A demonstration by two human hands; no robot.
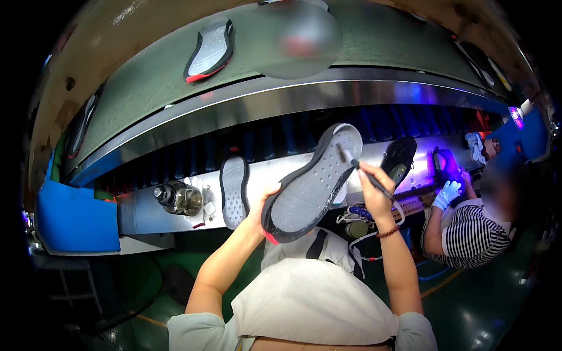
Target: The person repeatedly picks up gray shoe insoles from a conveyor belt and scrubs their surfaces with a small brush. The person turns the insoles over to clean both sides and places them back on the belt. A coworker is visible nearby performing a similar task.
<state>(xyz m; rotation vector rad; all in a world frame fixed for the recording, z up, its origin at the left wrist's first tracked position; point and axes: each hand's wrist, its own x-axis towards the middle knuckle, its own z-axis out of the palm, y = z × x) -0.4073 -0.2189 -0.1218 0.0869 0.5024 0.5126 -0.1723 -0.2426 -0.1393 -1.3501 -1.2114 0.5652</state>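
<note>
A shoe sole (310, 181), grey inside with a black rim and a red edge at its near end, is held up in front of me. My left hand (261, 207) grips its near left edge. In my right hand (376, 188) is a dark-handled brush (383, 188), its pale tip against the dimpled inner face near the far end. A second grey sole (235, 190) lies on the metal bench just left of the held one. To the right of the brush rests a black shoe or sole (400, 161).
Beyond the bench (140, 213) runs a green conveyor belt (146, 70) carrying soles (211, 50) behind a metal rail (234, 96). A dark bottle (181, 199) stands at left. At right a person in a striped shirt (475, 234), wearing a blue glove (446, 195), works under purple light.
</note>
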